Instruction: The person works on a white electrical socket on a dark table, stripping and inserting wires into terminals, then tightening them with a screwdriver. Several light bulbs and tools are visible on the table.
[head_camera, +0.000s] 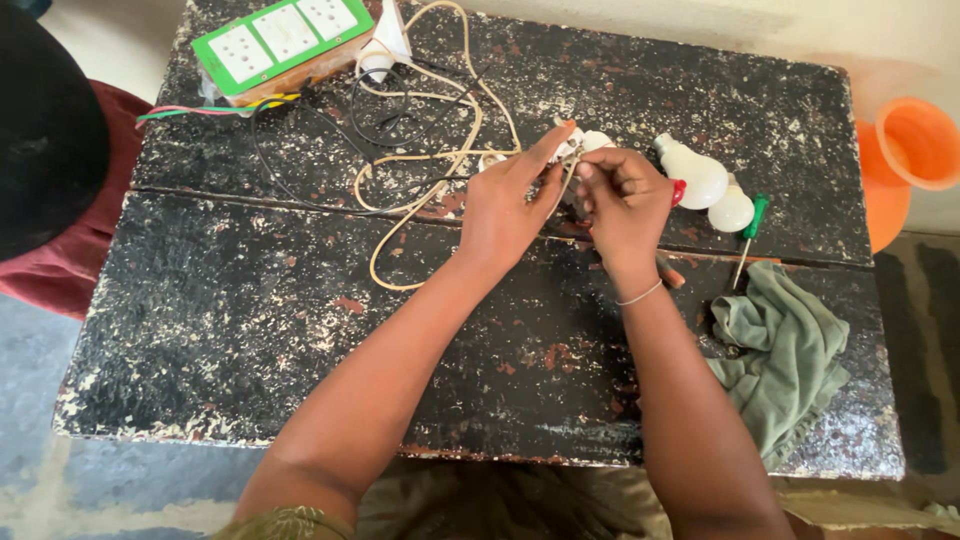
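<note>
Two hands (510, 205) (622, 200) pinch white fitting (585, 143) between them.

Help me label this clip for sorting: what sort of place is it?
Probably a makeshift electrical repair bench, perhaps at home. A worn black wooden table carries a green-and-white socket board, loose cream and black wires, white light bulbs and a green-handled screwdriver.
</note>
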